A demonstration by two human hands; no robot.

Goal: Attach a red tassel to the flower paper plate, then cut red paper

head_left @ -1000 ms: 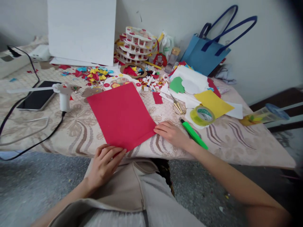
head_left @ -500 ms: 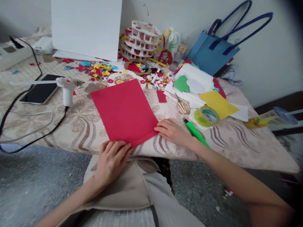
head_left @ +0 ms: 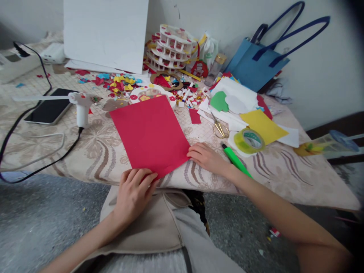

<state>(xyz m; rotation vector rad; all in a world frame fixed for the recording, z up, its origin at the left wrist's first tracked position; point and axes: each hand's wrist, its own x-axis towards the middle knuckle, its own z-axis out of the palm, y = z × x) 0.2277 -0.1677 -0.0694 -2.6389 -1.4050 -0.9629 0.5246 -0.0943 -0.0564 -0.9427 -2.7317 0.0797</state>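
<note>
A square sheet of red paper (head_left: 149, 132) lies at the front edge of the table, turned at a slant. My left hand (head_left: 135, 191) grips its near corner, thumb and fingers closed on the edge. At the right corner, my right hand (head_left: 203, 156) pinches the same sheet between thumb and fingers. Right of my right hand lies a green utility knife (head_left: 235, 160). Gold-handled scissors (head_left: 220, 128) rest beyond it, beside a roll of yellow-green tape (head_left: 248, 141).
A white glue gun (head_left: 82, 110) stands left near a phone (head_left: 51, 106), its black cord (head_left: 61, 161) trailing over the edge. Behind are paper scraps (head_left: 122, 84), a tiered white model (head_left: 172, 49), a white board (head_left: 105, 34) and a blue bag (head_left: 251, 62). Yellow paper (head_left: 264, 126) lies right.
The narrow strip folded up along the sheet's near edge now lies less raised, and its crease hardly shows. Both hands keep nearly the same places; the view has shifted slightly.
</note>
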